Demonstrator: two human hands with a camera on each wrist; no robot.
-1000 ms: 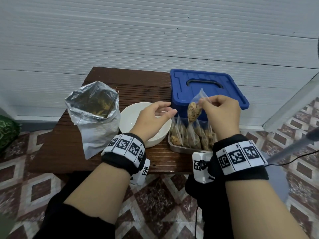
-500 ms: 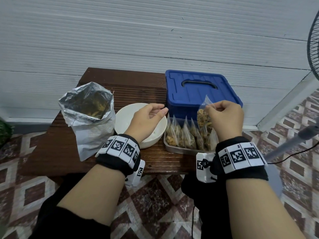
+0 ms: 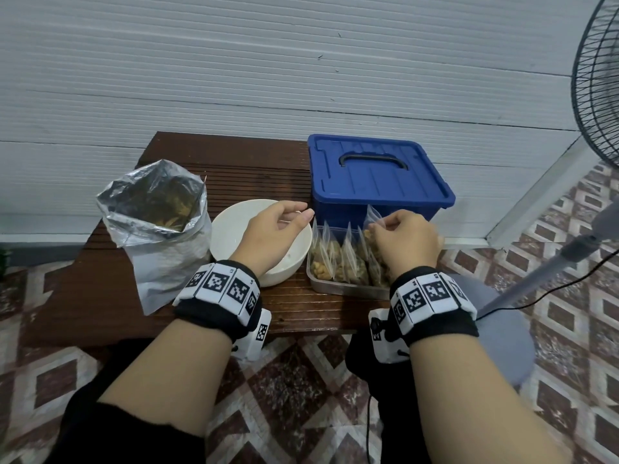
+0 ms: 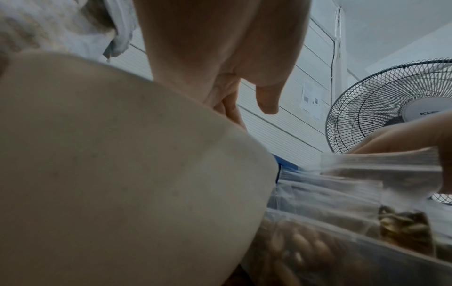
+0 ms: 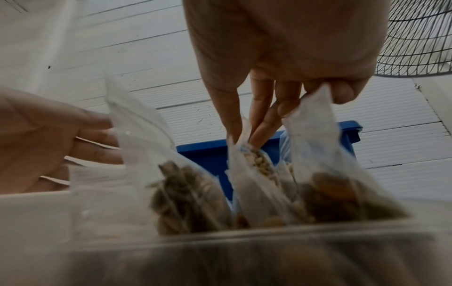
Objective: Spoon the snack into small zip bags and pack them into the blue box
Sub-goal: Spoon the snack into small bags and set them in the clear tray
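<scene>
My right hand (image 3: 380, 226) pinches the top of a small filled zip bag (image 3: 372, 214) and holds it down among several other filled bags standing in the metal tray (image 3: 345, 290). The right wrist view has thumb and fingers (image 5: 259, 135) closed on the bag's (image 5: 260, 164) upper edge. My left hand (image 3: 299, 214) hovers over the white bowl (image 3: 231, 229), fingers loosely curled and holding nothing. Behind the tray stands the blue box (image 3: 375, 177) with its lid on. No spoon is visible.
An open foil snack bag (image 3: 157, 216) stands at the table's left. The brown table (image 3: 100, 296) is small and low, set against a white wall. A standing fan (image 3: 596, 78) is to the right, its pole and cable beside the tray.
My right hand has lowered the filled bag from in front of the blue box into the tray among the other bags. The left hand has stayed over the bowl.
</scene>
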